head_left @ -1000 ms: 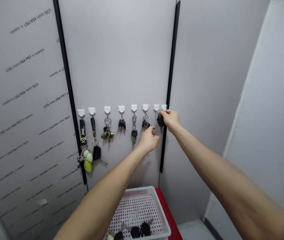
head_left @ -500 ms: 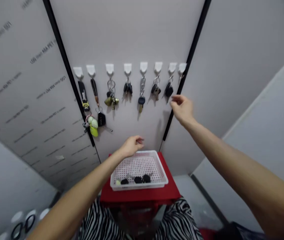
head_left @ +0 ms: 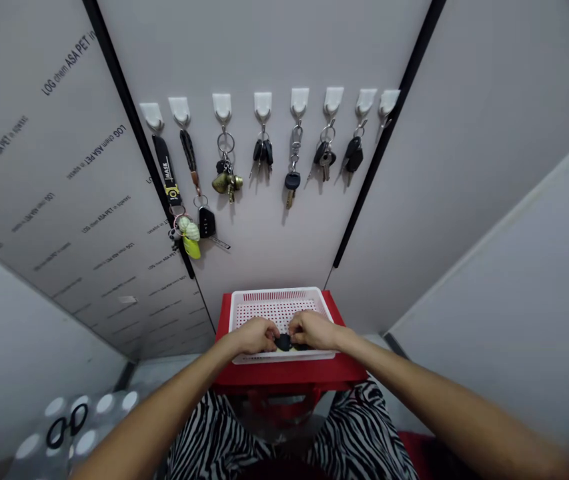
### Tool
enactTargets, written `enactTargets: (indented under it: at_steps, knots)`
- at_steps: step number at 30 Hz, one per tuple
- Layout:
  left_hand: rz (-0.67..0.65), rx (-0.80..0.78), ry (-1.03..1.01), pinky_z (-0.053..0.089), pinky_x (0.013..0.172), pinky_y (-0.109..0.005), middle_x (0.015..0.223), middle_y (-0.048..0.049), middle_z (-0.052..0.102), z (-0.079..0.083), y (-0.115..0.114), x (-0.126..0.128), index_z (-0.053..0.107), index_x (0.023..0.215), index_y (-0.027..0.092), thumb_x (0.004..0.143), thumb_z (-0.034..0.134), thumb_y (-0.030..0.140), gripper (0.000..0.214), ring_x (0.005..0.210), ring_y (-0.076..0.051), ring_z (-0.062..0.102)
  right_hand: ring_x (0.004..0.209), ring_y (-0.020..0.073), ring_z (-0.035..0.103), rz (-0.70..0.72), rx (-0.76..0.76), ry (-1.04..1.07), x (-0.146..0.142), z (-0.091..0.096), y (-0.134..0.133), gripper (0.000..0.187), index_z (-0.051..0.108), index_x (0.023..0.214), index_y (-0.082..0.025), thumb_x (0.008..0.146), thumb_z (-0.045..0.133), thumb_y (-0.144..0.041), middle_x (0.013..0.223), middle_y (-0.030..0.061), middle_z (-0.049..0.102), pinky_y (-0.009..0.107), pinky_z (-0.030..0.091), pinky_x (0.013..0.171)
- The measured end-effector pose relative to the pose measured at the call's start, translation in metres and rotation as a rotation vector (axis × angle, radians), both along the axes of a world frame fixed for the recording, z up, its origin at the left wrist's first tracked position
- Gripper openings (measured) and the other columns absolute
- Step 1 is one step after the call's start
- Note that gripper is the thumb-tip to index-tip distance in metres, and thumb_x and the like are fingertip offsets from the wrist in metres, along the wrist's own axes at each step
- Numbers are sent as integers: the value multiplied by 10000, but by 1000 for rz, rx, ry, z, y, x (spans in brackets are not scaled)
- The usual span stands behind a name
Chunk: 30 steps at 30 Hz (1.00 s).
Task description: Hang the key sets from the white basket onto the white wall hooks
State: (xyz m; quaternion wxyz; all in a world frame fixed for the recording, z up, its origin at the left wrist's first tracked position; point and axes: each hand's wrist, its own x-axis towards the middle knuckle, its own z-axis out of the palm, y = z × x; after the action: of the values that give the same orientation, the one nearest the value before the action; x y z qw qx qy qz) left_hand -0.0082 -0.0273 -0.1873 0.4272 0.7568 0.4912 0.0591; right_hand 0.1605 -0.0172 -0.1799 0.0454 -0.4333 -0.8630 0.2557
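Both hands are down inside a white perforated plastic basket (head_left: 240, 308), at its near side. My left hand (head_left: 257, 335) has its fingers curled in at the left edge of a black-headed key (head_left: 283, 342). From the other side, my right hand (head_left: 311, 329) closes thumb and fingers at the same key. Another dark key head lies partly hidden under the right hand. The fingers cover most of what lies in the basket, so the metal parts of these keys do not show.
The basket stands on a red box (head_left: 284, 375) before my knees. White hooks (head_left: 263, 105) line the wall above, with key sets such as a brass-charm bunch (head_left: 227, 181) and a long black strap (head_left: 165, 170). Black-handled scissors (head_left: 67, 427) lie on bottles at lower left.
My right hand has come down from beside the rightmost hanging keys into the basket. My left hand has dropped from above the basket's back rim to the keys inside.
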Motion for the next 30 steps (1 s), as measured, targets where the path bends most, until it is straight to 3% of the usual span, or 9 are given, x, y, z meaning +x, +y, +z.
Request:
enactTargets:
  at_steps: [3, 8, 13, 16, 21, 24, 27, 30]
  knots:
    - [39, 29, -52, 331, 463, -153, 567, 35, 533, -2, 3, 1, 559, 765, 159, 534, 485, 130, 244, 504, -72, 444, 520, 80, 456, -109, -77, 157, 8, 6, 4, 139, 583, 610, -140, 598, 466, -215, 566, 1, 548, 179, 342, 512]
    - [177, 300, -185, 379, 616, -207, 834, -30, 545, 11, 12, 16, 500, 923, 155, 558, 475, 124, 368, 649, -95, 476, 476, 63, 422, -254, -196, 440, 21, 28, 11, 174, 551, 618, -125, 610, 464, -275, 519, -19, 501, 178, 339, 481]
    - [178, 367, -406, 377, 713, -246, 918, -59, 523, 39, 23, 50, 478, 949, 136, 573, 474, 99, 377, 755, -114, 473, 462, 62, 414, -378, -71, 582, 35, 64, 20, 192, 545, 618, -123, 606, 464, -297, 493, -22, 484, 188, 348, 476]
    - [140, 350, -516, 390, 694, -236, 901, -60, 535, 72, 32, 76, 457, 976, 120, 578, 458, 67, 402, 734, -106, 480, 457, 66, 423, -490, 78, 688, 49, 99, 30, 197, 533, 609, -129, 598, 467, -314, 490, -19, 486, 199, 369, 480]
    - [167, 497, -559, 393, 701, -234, 932, -48, 531, 153, 50, 114, 420, 1034, 144, 586, 461, 77, 454, 710, -97, 488, 447, 59, 427, -646, 263, 953, 71, 174, 50, 167, 513, 612, -131, 566, 498, -290, 521, -15, 495, 214, 407, 484]
    - [191, 600, -562, 385, 719, -235, 968, -55, 516, 194, 59, 129, 401, 1058, 142, 600, 463, 104, 464, 733, -105, 493, 417, 48, 411, -698, 368, 1053, 80, 216, 63, 120, 507, 612, -124, 570, 503, -236, 496, -21, 482, 215, 409, 470]
    - [202, 680, -537, 373, 736, -239, 979, -57, 512, 219, 64, 137, 404, 1053, 144, 605, 464, 118, 453, 759, -113, 495, 403, 44, 410, -747, 466, 1074, 87, 246, 76, 89, 508, 607, -115, 589, 492, -200, 461, -25, 464, 207, 407, 453]
    - [203, 706, -509, 372, 727, -238, 984, -62, 508, 228, 64, 140, 414, 1042, 148, 601, 464, 118, 445, 744, -111, 499, 397, 41, 408, -785, 561, 1021, 93, 263, 90, 92, 522, 611, -112, 601, 484, -195, 453, -23, 463, 191, 399, 433]
